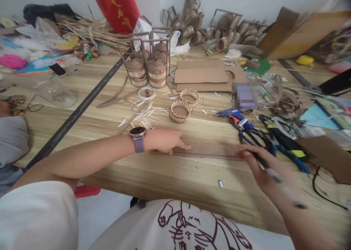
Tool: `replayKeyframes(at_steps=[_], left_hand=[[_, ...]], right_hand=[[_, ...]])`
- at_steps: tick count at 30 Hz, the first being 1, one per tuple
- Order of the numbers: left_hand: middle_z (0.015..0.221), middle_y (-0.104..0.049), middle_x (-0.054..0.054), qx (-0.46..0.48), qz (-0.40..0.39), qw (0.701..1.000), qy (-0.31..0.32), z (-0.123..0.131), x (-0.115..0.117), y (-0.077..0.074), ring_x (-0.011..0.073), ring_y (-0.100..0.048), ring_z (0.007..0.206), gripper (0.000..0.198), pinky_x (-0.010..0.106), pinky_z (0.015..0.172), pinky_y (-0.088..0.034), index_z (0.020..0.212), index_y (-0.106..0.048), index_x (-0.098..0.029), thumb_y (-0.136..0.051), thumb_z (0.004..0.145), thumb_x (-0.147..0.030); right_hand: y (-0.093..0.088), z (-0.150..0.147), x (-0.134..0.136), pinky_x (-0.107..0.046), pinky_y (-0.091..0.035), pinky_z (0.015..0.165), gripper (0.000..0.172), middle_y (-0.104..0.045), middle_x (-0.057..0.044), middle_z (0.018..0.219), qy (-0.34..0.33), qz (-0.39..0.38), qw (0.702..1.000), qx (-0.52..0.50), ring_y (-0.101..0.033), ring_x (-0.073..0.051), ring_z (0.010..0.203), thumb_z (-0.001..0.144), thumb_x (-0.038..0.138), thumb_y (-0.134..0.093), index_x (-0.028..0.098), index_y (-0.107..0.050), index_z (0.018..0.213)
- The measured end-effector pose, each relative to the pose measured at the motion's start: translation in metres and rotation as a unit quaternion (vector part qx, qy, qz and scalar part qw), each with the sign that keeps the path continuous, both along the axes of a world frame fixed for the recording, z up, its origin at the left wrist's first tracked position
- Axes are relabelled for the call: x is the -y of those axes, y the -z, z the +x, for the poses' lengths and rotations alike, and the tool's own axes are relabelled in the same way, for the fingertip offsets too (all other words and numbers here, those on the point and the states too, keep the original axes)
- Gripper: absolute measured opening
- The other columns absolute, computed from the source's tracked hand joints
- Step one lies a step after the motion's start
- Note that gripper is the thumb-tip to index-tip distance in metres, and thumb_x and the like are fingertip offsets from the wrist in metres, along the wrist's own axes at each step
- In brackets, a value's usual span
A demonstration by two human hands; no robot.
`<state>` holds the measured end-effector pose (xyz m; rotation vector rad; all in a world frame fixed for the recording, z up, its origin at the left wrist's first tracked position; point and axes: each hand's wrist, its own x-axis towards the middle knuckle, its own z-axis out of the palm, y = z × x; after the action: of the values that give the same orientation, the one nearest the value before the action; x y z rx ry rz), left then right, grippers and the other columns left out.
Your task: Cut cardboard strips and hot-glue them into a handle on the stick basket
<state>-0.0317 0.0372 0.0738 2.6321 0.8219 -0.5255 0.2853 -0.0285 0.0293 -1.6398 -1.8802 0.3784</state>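
Note:
A long brown cardboard strip (208, 148) lies flat on the wooden table in front of me. My left hand (166, 141), below a wrist with a watch (138, 133), presses on the strip's left part with its fingers stretched out. At the strip's right end is my right hand (263, 169), closed around a marker pen (276, 178) and slightly blurred. Its fingertips touch or almost touch the cardboard. Two small round baskets (180, 112) edged with short sticks stand beyond the strip. Loose wooden sticks (148, 117) and white rings (139, 106) lie left of them.
A blue glue gun (236, 117), scissors (253, 137) and pliers (290, 153) lie to the right. Farther back are stick-sided lidded containers (157, 72) in frames, stacked cardboard sheets (203, 76) and a cardboard box (301, 34). A clear jar (59, 92) lies at left, near another person's sleeve.

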Motion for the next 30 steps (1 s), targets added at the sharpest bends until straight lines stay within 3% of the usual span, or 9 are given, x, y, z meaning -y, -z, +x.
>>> replayKeyframes(at_steps=[3,5,10,13,15,18,23,27,30], left_hand=[[0.105,-0.055,0.006,0.014,-0.003,1.0,0.001,-0.003,-0.003,0.002,0.0211,-0.057,0.089,0.067,0.026,0.067,-0.039,0.147,-0.044,-0.037,-0.063,0.085,-0.02],[0.108,-0.055,0.008,0.025,0.016,1.0,-0.003,-0.005,-0.004,0.0,0.0229,-0.056,0.094,0.064,0.028,0.072,-0.041,0.147,-0.045,-0.03,-0.06,0.085,-0.02],[0.116,-0.056,0.011,0.066,0.074,0.995,-0.018,-0.009,-0.004,-0.019,0.0247,-0.052,0.105,0.058,0.032,0.089,-0.042,0.144,-0.047,-0.02,-0.059,0.087,-0.02],[0.125,-0.054,0.013,0.118,0.171,0.977,-0.049,-0.018,0.006,-0.03,0.027,-0.046,0.115,0.049,0.037,0.099,-0.038,0.141,-0.047,-0.019,-0.056,0.093,-0.024],[0.126,-0.053,0.014,0.152,0.228,0.956,-0.105,-0.027,0.02,-0.03,0.0279,-0.046,0.116,0.044,0.039,0.099,-0.039,0.136,-0.05,-0.016,-0.057,0.095,-0.03],[0.11,-0.058,0.011,0.122,0.204,0.95,-0.2,-0.041,0.047,-0.016,0.0233,-0.056,0.097,0.026,0.035,0.086,-0.046,0.112,-0.062,-0.013,-0.056,0.096,-0.033],[0.102,-0.06,0.007,0.046,0.088,0.968,-0.23,-0.045,0.077,0.018,0.0182,-0.061,0.086,0.011,0.03,0.076,-0.048,0.1,-0.064,-0.014,-0.056,0.096,-0.021],[0.099,-0.061,0.007,0.082,0.114,0.961,-0.236,-0.041,0.08,0.036,0.0192,-0.061,0.089,0.012,0.03,0.079,-0.049,0.101,-0.065,-0.014,-0.054,0.096,-0.015],[0.095,-0.062,0.006,0.12,0.151,0.949,-0.249,-0.047,0.086,0.041,0.02,-0.061,0.087,0.011,0.032,0.077,-0.05,0.095,-0.066,-0.015,-0.057,0.096,-0.021]], right_hand=[[0.006,-0.01,-0.017,-0.048,-0.047,0.092,0.026,-0.074,-0.009,0.11,-0.171,0.003,0.981,0.086,-0.065,-0.032,0.108,0.088,0.044,-0.055,0.027,-0.071,0.099],[0.01,-0.016,-0.031,-0.052,-0.043,0.097,0.024,-0.074,-0.01,0.108,-0.222,-0.003,0.966,0.129,-0.064,-0.032,0.107,0.086,0.043,-0.058,0.025,-0.07,0.097],[0.003,-0.014,-0.054,-0.04,-0.049,0.079,0.022,-0.072,-0.007,0.084,-0.268,-0.034,0.957,0.102,-0.066,-0.025,0.082,0.086,0.043,-0.058,0.023,-0.067,0.09],[-0.009,-0.007,-0.059,-0.037,-0.051,0.073,0.028,-0.072,-0.007,0.084,-0.263,-0.038,0.961,0.071,-0.066,-0.024,0.077,0.086,0.05,-0.059,0.024,-0.068,0.092],[-0.014,0.0,-0.059,-0.038,-0.052,0.073,0.034,-0.073,-0.008,0.087,-0.236,-0.025,0.97,0.059,-0.067,-0.026,0.079,0.085,0.056,-0.059,0.025,-0.069,0.092],[-0.014,0.011,-0.054,-0.041,-0.052,0.075,0.041,-0.073,-0.008,0.089,-0.2,-0.009,0.979,0.04,-0.069,-0.028,0.081,0.083,0.065,-0.058,0.027,-0.069,0.09],[-0.003,0.013,-0.043,-0.04,-0.055,0.075,0.035,-0.072,-0.008,0.095,-0.2,-0.011,0.98,0.016,-0.07,-0.028,0.086,0.085,0.06,-0.059,0.028,-0.067,0.094],[0.003,-0.004,-0.038,-0.037,-0.056,0.077,0.026,-0.071,-0.008,0.095,-0.24,-0.014,0.971,0.0,-0.07,-0.025,0.085,0.088,0.05,-0.061,0.026,-0.067,0.097],[0.009,-0.016,-0.038,-0.035,-0.056,0.077,0.019,-0.071,-0.008,0.095,-0.268,-0.011,0.963,-0.01,-0.07,-0.023,0.085,0.091,0.041,-0.06,0.024,-0.066,0.096]])
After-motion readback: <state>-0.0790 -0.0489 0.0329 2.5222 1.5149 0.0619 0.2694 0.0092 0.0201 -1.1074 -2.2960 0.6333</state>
